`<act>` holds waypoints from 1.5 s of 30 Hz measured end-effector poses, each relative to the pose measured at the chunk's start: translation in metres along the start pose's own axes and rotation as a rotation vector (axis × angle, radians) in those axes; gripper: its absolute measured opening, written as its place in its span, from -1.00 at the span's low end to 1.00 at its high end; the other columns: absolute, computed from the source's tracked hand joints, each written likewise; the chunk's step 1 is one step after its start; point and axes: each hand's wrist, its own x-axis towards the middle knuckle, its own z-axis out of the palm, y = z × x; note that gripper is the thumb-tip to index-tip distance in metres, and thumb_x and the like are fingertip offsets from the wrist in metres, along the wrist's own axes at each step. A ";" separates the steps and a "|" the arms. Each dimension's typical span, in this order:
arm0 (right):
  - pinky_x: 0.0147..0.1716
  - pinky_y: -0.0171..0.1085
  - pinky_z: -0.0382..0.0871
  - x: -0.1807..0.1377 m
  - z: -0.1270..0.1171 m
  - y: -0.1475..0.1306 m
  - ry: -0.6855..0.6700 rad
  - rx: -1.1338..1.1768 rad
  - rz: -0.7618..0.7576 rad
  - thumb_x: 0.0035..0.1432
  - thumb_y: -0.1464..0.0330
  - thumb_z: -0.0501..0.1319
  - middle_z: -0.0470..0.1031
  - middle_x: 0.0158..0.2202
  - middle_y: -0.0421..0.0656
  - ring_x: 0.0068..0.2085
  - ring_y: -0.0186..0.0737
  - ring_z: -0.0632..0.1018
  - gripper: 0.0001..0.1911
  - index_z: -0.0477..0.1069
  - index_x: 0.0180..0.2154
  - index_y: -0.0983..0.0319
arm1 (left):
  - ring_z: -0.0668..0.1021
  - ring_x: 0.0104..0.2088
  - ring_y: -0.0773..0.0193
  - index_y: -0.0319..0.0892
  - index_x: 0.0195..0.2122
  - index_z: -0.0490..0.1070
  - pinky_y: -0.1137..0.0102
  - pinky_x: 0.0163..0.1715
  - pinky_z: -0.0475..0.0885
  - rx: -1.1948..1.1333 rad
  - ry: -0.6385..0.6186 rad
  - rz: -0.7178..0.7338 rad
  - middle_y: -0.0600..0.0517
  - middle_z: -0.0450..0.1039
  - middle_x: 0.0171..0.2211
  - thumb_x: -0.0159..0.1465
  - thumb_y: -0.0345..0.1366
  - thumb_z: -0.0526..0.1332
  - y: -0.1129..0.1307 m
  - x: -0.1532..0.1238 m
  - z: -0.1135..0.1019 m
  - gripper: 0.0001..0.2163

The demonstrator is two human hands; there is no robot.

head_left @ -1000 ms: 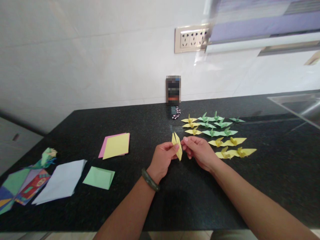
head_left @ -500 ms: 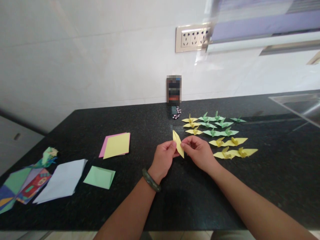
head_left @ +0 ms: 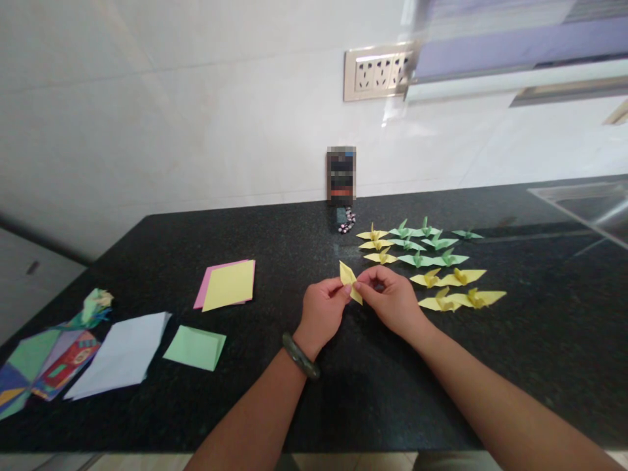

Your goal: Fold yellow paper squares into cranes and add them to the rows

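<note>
Folded yellow paper (head_left: 347,272) in both hands (head_left: 322,310)

in front of me, black speckled countertop (head_left: 275,235), meeting white wall (head_left: 196,131) at back. ahead of me, dark pixelated device (head_left: 341,175) standing against wall; dark-and-pale beads (head_left: 345,227) just before it. higher, beige socket panel (head_left: 349,75). to my right, metal-rimmed basin (head_left: 564,210), partly in view. upper right, blurred purple surface (head_left: 520,49).

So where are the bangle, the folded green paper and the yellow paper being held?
Bangle (head_left: 299,357): head view, on its band.
Folded green paper (head_left: 194,347): head view, its middle.
Held yellow paper (head_left: 347,273): head view, upper part.
</note>
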 end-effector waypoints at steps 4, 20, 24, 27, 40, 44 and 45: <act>-0.56 -0.36 0.25 -0.001 0.000 -0.001 -0.034 -0.063 -0.048 0.00 0.34 0.20 0.36 -0.55 -0.23 -0.53 -0.34 0.36 -0.90 0.35 -0.47 0.25 | 0.47 -0.47 0.31 -0.23 -0.36 0.53 0.46 -0.45 0.35 0.057 0.027 0.016 0.05 0.48 -0.52 0.14 -0.27 0.14 0.001 -0.001 0.000 -0.80; -0.51 -0.36 0.24 -0.005 -0.001 -0.003 0.081 -0.361 -0.338 0.04 0.43 0.17 0.37 -0.55 -0.20 -0.49 -0.33 0.40 -0.89 0.37 -0.52 0.25 | 0.53 -0.50 0.37 -0.25 -0.36 0.39 0.48 -0.44 0.46 -0.250 0.036 -0.165 0.04 0.50 -0.50 0.10 -0.37 0.19 0.009 -0.002 0.008 -0.91; -0.46 -0.34 0.29 -0.005 0.000 -0.002 0.050 -0.372 -0.443 0.07 0.46 0.13 0.39 -0.52 -0.16 -0.44 -0.29 0.42 -0.85 0.39 -0.51 0.25 | 0.53 -0.53 0.38 -0.25 -0.42 0.34 0.49 -0.47 0.45 -0.233 0.090 -0.164 0.05 0.49 -0.55 0.09 -0.40 0.19 0.005 -0.002 0.009 -0.95; -0.44 -0.33 0.31 -0.005 0.000 -0.003 0.014 -0.389 -0.486 0.10 0.46 0.11 0.42 -0.48 -0.13 -0.42 -0.28 0.44 -0.83 0.42 -0.50 0.25 | 0.53 -0.51 0.37 -0.25 -0.40 0.34 0.47 -0.44 0.47 -0.250 0.075 -0.161 0.03 0.49 -0.52 0.11 -0.39 0.17 0.002 -0.002 0.010 -0.95; -0.40 -0.33 0.36 -0.004 -0.004 -0.003 0.054 -0.441 -0.483 0.10 0.41 0.14 0.46 -0.43 -0.10 -0.39 -0.27 0.48 -0.84 0.49 -0.42 0.26 | 0.55 -0.34 0.31 -0.26 -0.27 0.40 0.37 -0.27 0.48 -0.281 -0.026 -0.067 -0.05 0.51 -0.30 0.17 -0.37 0.11 0.000 -0.002 0.009 -0.86; -0.39 -0.33 0.36 -0.003 -0.005 -0.003 0.001 -0.472 -0.445 0.12 0.40 0.12 0.48 -0.41 -0.10 -0.39 -0.28 0.48 -0.81 0.51 -0.41 0.24 | 0.55 -0.37 0.31 -0.26 -0.28 0.41 0.37 -0.29 0.48 -0.192 0.000 -0.061 -0.05 0.51 -0.32 0.17 -0.36 0.11 0.001 -0.002 0.008 -0.85; -0.39 -0.33 0.36 -0.003 -0.005 -0.003 -0.013 -0.471 -0.442 0.13 0.40 0.11 0.48 -0.41 -0.10 -0.39 -0.28 0.48 -0.80 0.51 -0.42 0.23 | 0.55 -0.38 0.31 -0.26 -0.29 0.41 0.38 -0.30 0.48 -0.176 0.011 -0.063 -0.05 0.52 -0.34 0.16 -0.36 0.12 0.002 -0.002 0.008 -0.86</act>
